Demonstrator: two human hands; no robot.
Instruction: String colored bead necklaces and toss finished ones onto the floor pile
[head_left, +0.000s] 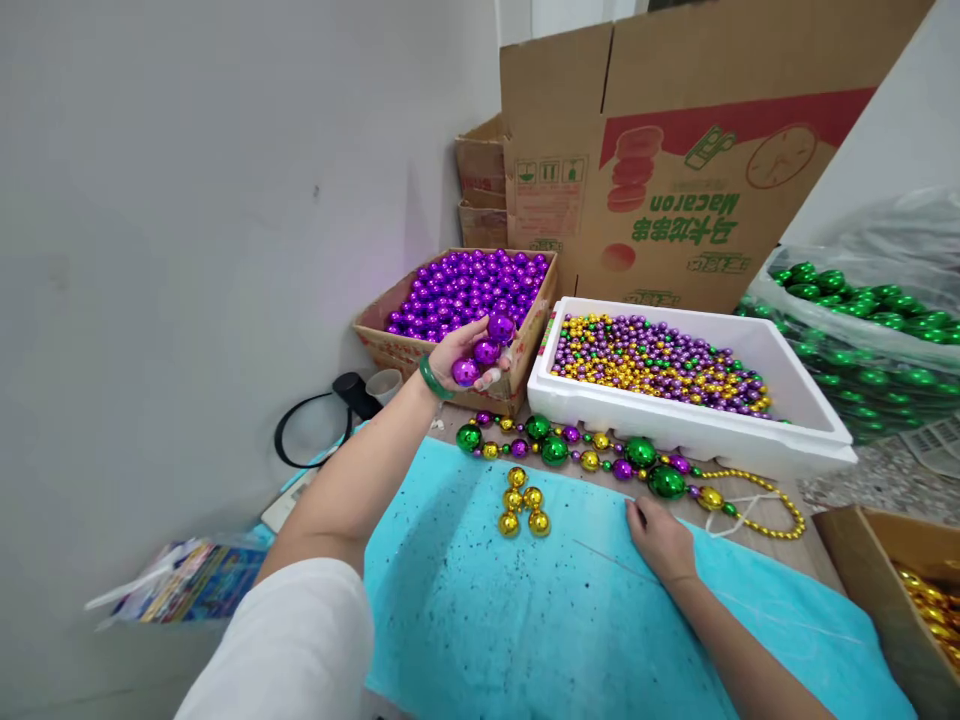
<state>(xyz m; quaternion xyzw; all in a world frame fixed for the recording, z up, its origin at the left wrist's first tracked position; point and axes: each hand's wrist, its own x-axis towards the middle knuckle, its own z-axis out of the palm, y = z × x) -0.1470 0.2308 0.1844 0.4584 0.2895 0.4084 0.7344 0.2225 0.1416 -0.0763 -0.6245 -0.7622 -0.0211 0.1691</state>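
Note:
My left hand [461, 360] is closed around several shiny purple beads [486, 352], palm up, at the near edge of a cardboard box of purple beads [472, 290]. A green bangle [433, 378] circles that wrist. My right hand [664, 540] rests low over the blue cloth [465, 600] with thumb and finger pinched together. A thin pale string [611, 558] runs into this hand, and more of it trails to the right; the exact grip is hidden. Several gold beads [517, 500] lie clustered on the cloth between my hands.
Behind the cloth lies a strung necklace [589, 460] of green, gold and purple beads. A white foam box [675, 425] holds small mixed beads. Green beads [862, 300] fill a plastic bag at right; gold beads [930, 605] sit in a cardboard box [855, 550]. A large carton [675, 60] stands behind.

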